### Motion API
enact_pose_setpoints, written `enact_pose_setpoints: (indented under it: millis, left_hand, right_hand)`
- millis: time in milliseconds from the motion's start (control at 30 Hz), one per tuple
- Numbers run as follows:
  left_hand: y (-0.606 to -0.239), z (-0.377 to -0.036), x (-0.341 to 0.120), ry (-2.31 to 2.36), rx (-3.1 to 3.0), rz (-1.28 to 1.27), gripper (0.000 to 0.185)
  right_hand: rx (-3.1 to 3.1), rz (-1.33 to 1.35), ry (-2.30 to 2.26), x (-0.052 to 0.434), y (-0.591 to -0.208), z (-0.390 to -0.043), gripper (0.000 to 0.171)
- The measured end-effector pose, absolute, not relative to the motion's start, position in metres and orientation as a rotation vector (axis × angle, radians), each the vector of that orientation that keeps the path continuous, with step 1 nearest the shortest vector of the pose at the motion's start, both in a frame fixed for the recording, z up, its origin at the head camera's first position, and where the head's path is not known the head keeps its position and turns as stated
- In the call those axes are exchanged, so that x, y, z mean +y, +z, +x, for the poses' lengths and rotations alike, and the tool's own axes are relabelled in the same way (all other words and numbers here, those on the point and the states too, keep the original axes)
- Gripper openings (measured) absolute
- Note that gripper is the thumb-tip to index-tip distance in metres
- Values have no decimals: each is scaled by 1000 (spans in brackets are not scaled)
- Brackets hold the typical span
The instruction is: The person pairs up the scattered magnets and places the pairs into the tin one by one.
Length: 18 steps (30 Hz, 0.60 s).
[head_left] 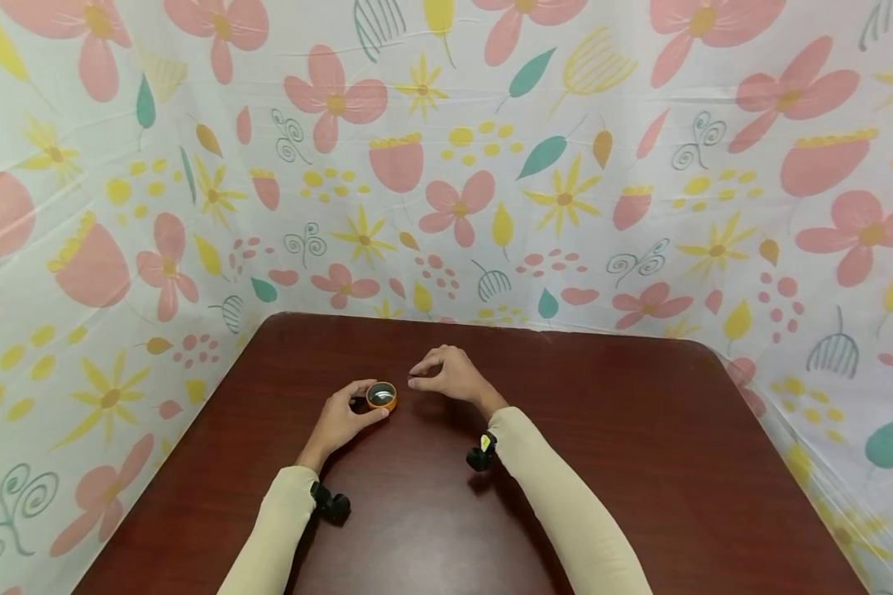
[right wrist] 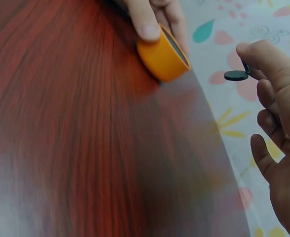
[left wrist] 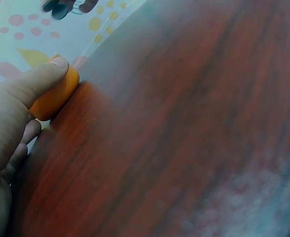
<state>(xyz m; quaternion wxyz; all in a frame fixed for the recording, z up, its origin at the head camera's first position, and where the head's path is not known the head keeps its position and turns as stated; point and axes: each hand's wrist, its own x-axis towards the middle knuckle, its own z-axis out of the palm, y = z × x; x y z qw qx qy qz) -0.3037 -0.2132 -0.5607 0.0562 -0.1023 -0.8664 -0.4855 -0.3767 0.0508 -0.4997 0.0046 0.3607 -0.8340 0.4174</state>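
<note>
A small round orange cup [head_left: 382, 397] with a dark inside and something shiny in it stands on the table. My left hand [head_left: 346, 416] grips its side, with the thumb at the near side and the fingers behind. In the left wrist view the thumb presses on the orange wall [left wrist: 56, 96]. To the right of the cup and apart from it, my right hand [head_left: 452, 376] pinches a small dark flat piece between thumb and forefinger. The right wrist view shows a thin dark disc [right wrist: 236, 75] jutting from that pinch, joined to or touching another dark edge.
Both hands are over a dark red-brown wooden table [head_left: 603, 430] with rounded far corners. A white cloth [head_left: 491, 273] printed with flowers hangs behind the table and along its sides. Small black cameras [head_left: 331, 504] are strapped at both wrists.
</note>
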Motion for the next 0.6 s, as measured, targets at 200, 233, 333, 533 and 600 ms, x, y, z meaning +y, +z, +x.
enact_pose_setpoints:
  millis: [200,233,333,533,600]
  left_hand:
    - [-559,-304,-213,-1476,-2629,-319,61]
    - [-559,-304,-213,-1477,-2631,-316,61]
    - [-559,-304,-213,-1480,-2629,-306,59]
    - [-560,-305,-213,-1480,-2636,-299,57]
    - [-560,-305,-214,-1482,-2640,-295,58]
  right_hand:
    - [-2618,1131,1374,28,-505,-375,20]
    - [-2625,1127,1374,24,-506,-375,19]
    - [-2642,1119,1387,15,-510,-374,18]
    - [-2651,1112,1434,2,-522,-374,18]
    - [-2647,1119,1445,-1,-526,-373,18]
